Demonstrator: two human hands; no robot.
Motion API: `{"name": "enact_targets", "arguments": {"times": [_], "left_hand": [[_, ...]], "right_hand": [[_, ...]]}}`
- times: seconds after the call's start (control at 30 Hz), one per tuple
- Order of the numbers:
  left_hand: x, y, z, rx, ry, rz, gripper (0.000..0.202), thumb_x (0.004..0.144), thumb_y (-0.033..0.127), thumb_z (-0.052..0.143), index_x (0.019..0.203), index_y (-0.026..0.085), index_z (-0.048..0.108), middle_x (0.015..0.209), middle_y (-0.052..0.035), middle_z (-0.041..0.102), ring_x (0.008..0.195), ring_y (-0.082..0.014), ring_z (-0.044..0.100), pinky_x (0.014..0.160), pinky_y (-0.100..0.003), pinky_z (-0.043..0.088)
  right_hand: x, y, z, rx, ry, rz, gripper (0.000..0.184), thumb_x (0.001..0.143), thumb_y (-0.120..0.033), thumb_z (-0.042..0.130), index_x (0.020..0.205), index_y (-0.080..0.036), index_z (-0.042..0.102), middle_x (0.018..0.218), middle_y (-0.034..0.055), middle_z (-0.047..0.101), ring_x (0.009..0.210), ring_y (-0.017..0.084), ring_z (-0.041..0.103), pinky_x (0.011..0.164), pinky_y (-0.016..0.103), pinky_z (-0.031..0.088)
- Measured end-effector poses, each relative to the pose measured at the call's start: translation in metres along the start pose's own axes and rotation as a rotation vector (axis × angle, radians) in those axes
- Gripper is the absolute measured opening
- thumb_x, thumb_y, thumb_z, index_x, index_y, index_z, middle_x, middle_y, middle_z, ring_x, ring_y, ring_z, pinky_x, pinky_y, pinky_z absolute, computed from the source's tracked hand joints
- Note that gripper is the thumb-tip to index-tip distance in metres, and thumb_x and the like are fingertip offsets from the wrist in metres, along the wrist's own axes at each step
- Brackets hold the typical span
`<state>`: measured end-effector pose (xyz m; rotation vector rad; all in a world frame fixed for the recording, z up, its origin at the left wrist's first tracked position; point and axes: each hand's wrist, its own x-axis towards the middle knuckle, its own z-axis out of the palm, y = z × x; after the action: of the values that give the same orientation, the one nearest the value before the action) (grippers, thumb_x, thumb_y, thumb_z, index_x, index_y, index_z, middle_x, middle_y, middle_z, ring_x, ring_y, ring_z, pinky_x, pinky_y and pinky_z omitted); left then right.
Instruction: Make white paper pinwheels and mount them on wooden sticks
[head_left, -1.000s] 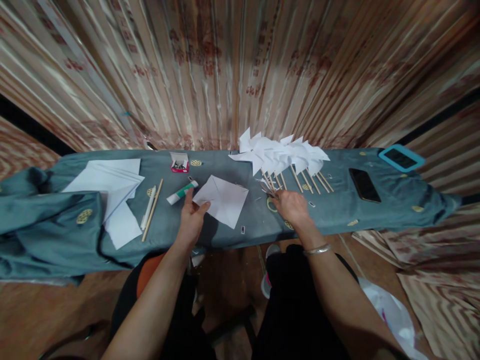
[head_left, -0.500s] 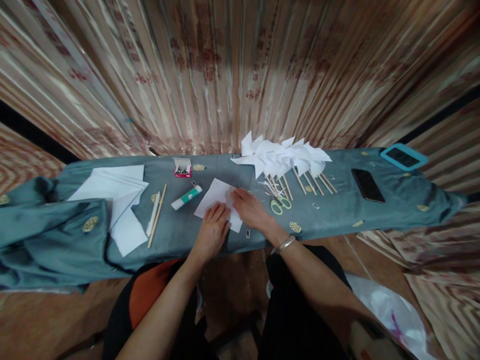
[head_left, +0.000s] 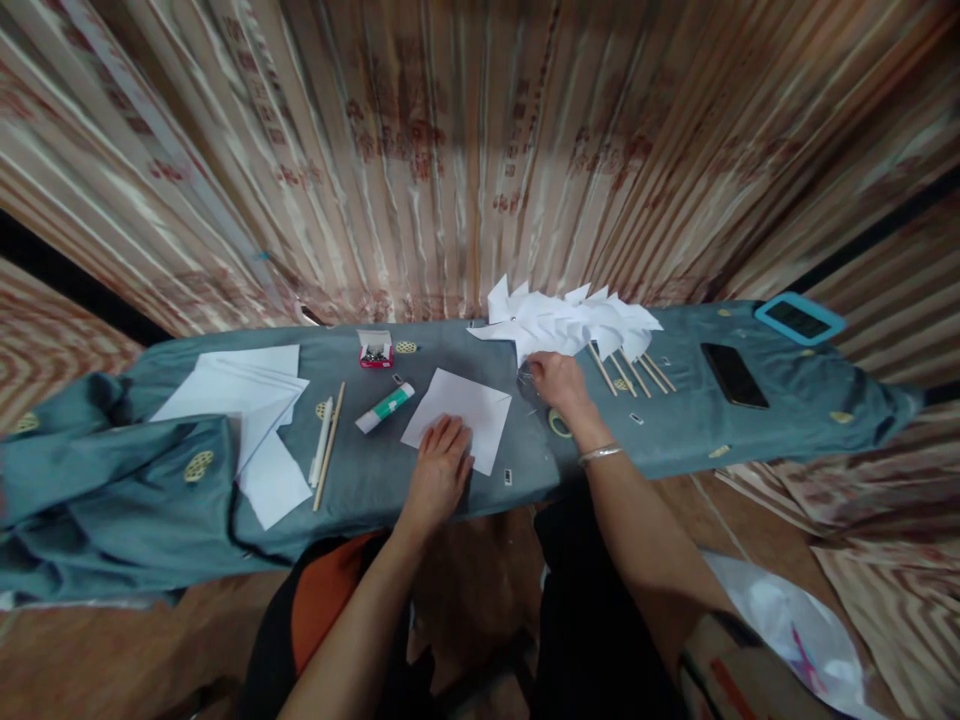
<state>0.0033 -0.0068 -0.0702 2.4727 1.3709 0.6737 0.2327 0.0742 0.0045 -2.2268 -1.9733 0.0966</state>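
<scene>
My left hand [head_left: 442, 462] lies flat and open on the near corner of a white square sheet of paper [head_left: 469, 405] on the blue-grey cloth-covered table [head_left: 675, 420]. My right hand [head_left: 555, 382] rests to the right of the sheet, at the lower ends of the sticks of several white paper pinwheels [head_left: 570, 320]. Its fingers curl down over small bits there; what they hold is hidden. The yellow-green handle of a pair of scissors [head_left: 557, 427] shows just beside that wrist.
Left of the sheet lie a green-and-white glue stick [head_left: 385, 407], a red box of pins [head_left: 375, 352], a wooden stick with a white pen [head_left: 328, 445] and a stack of white paper [head_left: 240, 400]. A black phone [head_left: 733, 374] and a blue-framed device [head_left: 799, 317] lie far right. Curtains hang behind.
My right hand left the sheet and moved right to the pinwheel sticks. My left hand stayed on the sheet, now flat on its near corner.
</scene>
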Motion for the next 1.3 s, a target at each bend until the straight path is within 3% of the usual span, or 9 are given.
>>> {"name": "enact_targets", "arguments": {"times": [0.13, 0.27, 0.5, 0.6, 0.73, 0.9, 1.07, 1.2, 1.3], "left_hand": [[-0.001, 0.001, -0.001, -0.022, 0.001, -0.021, 0.034, 0.090, 0.019, 0.047, 0.122, 0.012, 0.057, 0.139, -0.0167, 0.053, 0.136, -0.0310, 0.039, 0.111, -0.053, 0.033], [-0.002, 0.003, -0.002, -0.041, -0.013, -0.039, 0.035, 0.089, 0.017, 0.049, 0.123, 0.011, 0.057, 0.139, -0.0177, 0.052, 0.137, -0.0308, 0.038, 0.112, -0.053, 0.031], [-0.003, 0.005, -0.011, -0.220, 0.018, -0.143, 0.036, 0.085, 0.016, 0.055, 0.120, 0.014, 0.060, 0.139, -0.0177, 0.052, 0.134, -0.0292, 0.043, 0.110, -0.050, 0.036], [-0.001, -0.008, -0.032, -0.341, 0.178, -0.255, 0.038, 0.085, 0.017, 0.053, 0.122, 0.018, 0.060, 0.135, -0.0142, 0.056, 0.123, -0.0248, 0.055, 0.103, -0.043, 0.045], [0.006, -0.039, -0.065, -0.184, 0.386, -0.404, 0.039, 0.080, 0.020, 0.058, 0.118, 0.013, 0.063, 0.123, -0.0151, 0.062, 0.119, -0.0285, 0.054, 0.107, -0.046, 0.039], [0.007, -0.072, -0.073, 0.020, 0.292, -0.460, 0.042, 0.074, 0.022, 0.061, 0.116, 0.011, 0.063, 0.118, -0.0167, 0.065, 0.118, -0.0338, 0.054, 0.104, -0.051, 0.038], [0.004, -0.089, -0.067, -0.031, 0.261, -0.430, 0.028, 0.075, 0.028, 0.059, 0.098, 0.017, 0.070, 0.104, -0.0133, 0.070, 0.108, -0.0322, 0.059, 0.099, -0.051, 0.042], [0.005, -0.082, -0.071, -0.106, 0.298, -0.444, 0.031, 0.078, 0.035, 0.057, 0.098, 0.016, 0.070, 0.104, -0.0116, 0.070, 0.103, -0.0287, 0.062, 0.096, -0.046, 0.045], [0.006, -0.056, -0.067, -0.454, 0.337, -0.460, 0.040, 0.077, 0.043, 0.062, 0.104, 0.015, 0.070, 0.103, -0.0094, 0.071, 0.095, -0.0245, 0.065, 0.088, -0.038, 0.050]], "right_hand": [[0.004, -0.006, -0.002, 0.057, -0.079, -0.063, 0.027, 0.086, -0.017, 0.048, 0.096, -0.015, 0.074, 0.096, 0.0125, 0.074, 0.089, 0.024, 0.068, 0.074, 0.028, 0.045], [-0.003, -0.035, 0.007, 0.155, -0.203, -0.242, 0.024, 0.085, -0.018, 0.052, 0.090, -0.021, 0.075, 0.089, 0.0014, 0.076, 0.082, 0.015, 0.067, 0.068, 0.020, 0.043], [-0.012, -0.069, 0.021, 0.207, -0.283, -0.339, 0.022, 0.082, -0.017, 0.054, 0.084, -0.017, 0.076, 0.085, 0.0069, 0.075, 0.075, 0.019, 0.066, 0.062, 0.025, 0.040], [-0.011, -0.068, 0.018, 0.255, -0.291, -0.353, 0.023, 0.084, -0.017, 0.053, 0.083, -0.017, 0.075, 0.079, 0.0060, 0.075, 0.071, 0.017, 0.065, 0.062, 0.025, 0.040], [-0.014, -0.067, 0.011, 0.331, -0.268, -0.371, 0.024, 0.087, -0.020, 0.050, 0.092, -0.016, 0.074, 0.080, 0.0054, 0.074, 0.074, 0.017, 0.065, 0.066, 0.025, 0.041], [-0.025, -0.063, 0.005, 0.397, -0.238, -0.380, 0.022, 0.088, -0.022, 0.051, 0.091, -0.017, 0.073, 0.082, 0.0042, 0.074, 0.077, 0.016, 0.065, 0.071, 0.025, 0.042], [-0.035, -0.051, 0.004, 0.437, -0.229, -0.379, 0.020, 0.087, -0.021, 0.053, 0.088, -0.018, 0.072, 0.085, 0.0039, 0.074, 0.079, 0.017, 0.065, 0.072, 0.026, 0.042], [-0.047, -0.049, 0.012, 0.642, -0.173, -0.334, 0.018, 0.086, -0.020, 0.054, 0.088, -0.018, 0.072, 0.084, 0.0047, 0.073, 0.078, 0.017, 0.065, 0.074, 0.029, 0.043], [-0.058, -0.057, 0.022, 1.079, -0.189, -0.211, 0.020, 0.079, -0.029, 0.066, 0.097, -0.019, 0.070, 0.087, 0.0045, 0.072, 0.077, 0.016, 0.064, 0.073, 0.029, 0.046]]}}
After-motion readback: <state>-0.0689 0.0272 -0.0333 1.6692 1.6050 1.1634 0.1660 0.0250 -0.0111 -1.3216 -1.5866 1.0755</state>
